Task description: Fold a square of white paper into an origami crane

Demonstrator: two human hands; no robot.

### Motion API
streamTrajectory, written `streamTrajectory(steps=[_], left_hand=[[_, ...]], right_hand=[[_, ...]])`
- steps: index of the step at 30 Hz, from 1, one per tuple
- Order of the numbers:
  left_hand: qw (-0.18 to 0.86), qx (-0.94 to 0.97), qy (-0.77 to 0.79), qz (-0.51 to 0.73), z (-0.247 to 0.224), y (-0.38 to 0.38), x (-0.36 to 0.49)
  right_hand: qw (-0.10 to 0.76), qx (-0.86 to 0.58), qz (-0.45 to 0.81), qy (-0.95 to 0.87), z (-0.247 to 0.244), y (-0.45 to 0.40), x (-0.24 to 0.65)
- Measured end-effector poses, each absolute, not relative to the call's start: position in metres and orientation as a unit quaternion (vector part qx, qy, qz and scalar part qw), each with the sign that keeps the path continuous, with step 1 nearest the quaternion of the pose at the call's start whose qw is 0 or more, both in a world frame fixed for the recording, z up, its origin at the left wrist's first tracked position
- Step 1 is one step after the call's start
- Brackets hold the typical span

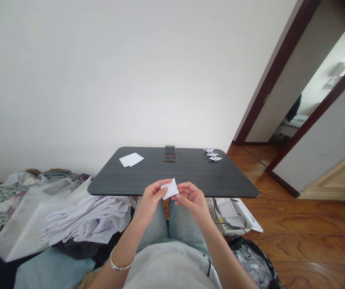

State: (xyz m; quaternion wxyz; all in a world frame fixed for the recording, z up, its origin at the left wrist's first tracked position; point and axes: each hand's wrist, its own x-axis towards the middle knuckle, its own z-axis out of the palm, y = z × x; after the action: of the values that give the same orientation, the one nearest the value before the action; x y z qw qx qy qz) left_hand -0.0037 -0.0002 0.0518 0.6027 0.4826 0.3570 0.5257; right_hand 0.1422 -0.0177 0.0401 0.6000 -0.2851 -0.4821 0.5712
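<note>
A small folded piece of white paper (171,188) is held up just at the near edge of the dark table (148,176). My left hand (153,196) pinches its left side between thumb and fingers. At the paper's lower right corner, the thumb and fingertips of my right hand (192,197) close on the edge. Farther back, several white paper cranes (212,154) stand in a row at the table's far right. Two overlapping sheets of white paper (132,159) lie flat at the far left.
A phone (170,153) lies at the table's back middle, near the white wall (160,80). Crumpled white cloth (91,216) and other fabrics are heaped on the left. Below the table's right end are a box with papers (231,216) and a black bag of scraps (255,261).
</note>
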Motion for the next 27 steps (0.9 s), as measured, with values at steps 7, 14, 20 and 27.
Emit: streamTrajectory(steps=[7,14,20,27], left_hand=[[0.596,0.492,0.356,0.526,0.0513,-0.0011,-0.0031],[0.572,0.510,0.366,0.529,0.0531,-0.0011,-0.0036],[0.551,0.518,0.376,0.535,0.0551,-0.0017,-0.0043],[0.551,0.521,0.377,0.532,0.0539,-0.0006,-0.0046]], right_hand=[[0.603,-0.298,0.565,-0.478,0.0419,-0.0185,0.1407],[0.600,-0.297,0.569,-0.478,0.0402,-0.0163,0.1409],[0.593,-0.293,0.576,-0.480,0.0386,-0.0148,0.1421],[0.591,-0.292,0.576,-0.484,0.0378,-0.0146,0.1428]])
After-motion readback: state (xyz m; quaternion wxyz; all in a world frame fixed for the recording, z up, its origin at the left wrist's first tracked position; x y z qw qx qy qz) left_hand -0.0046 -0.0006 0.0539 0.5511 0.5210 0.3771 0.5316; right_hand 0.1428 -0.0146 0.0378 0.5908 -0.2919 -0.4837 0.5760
